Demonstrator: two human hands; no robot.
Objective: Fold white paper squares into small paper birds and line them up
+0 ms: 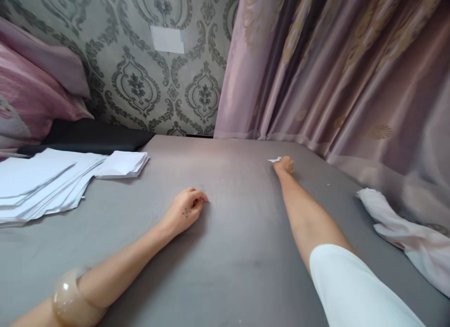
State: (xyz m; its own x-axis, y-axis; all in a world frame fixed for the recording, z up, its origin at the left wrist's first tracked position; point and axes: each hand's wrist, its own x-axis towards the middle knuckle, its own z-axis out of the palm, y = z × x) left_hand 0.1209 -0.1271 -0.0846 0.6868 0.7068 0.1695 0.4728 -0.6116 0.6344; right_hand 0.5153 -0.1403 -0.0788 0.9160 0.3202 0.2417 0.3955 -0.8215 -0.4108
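Note:
My left hand (pixel 187 209) is just above or resting on the grey sheet (pixel 228 252) near the middle, its fingers curled in and nothing visible between them. A small dark mark shows on the back of this hand, and a pale bangle (pixel 72 299) is round the forearm. Stretched out far to the right, my right hand (pixel 285 165) is closed on a small white paper scrap (pixel 274 160). Part of the scrap sticks out on the hand's left side; the rest is hidden by the fingers.
On the left lie a spread stack of large white sheets (pixel 38 177) and a smaller paper stack (pixel 121 163). Behind them are a black cloth (pixel 94 134) and pink bedding (pixel 31 92). Curtains (pixel 316 73) hang at the right, above a crumpled pale cloth (pixel 397 224). White paper (pixel 168 39) is on the patterned wall.

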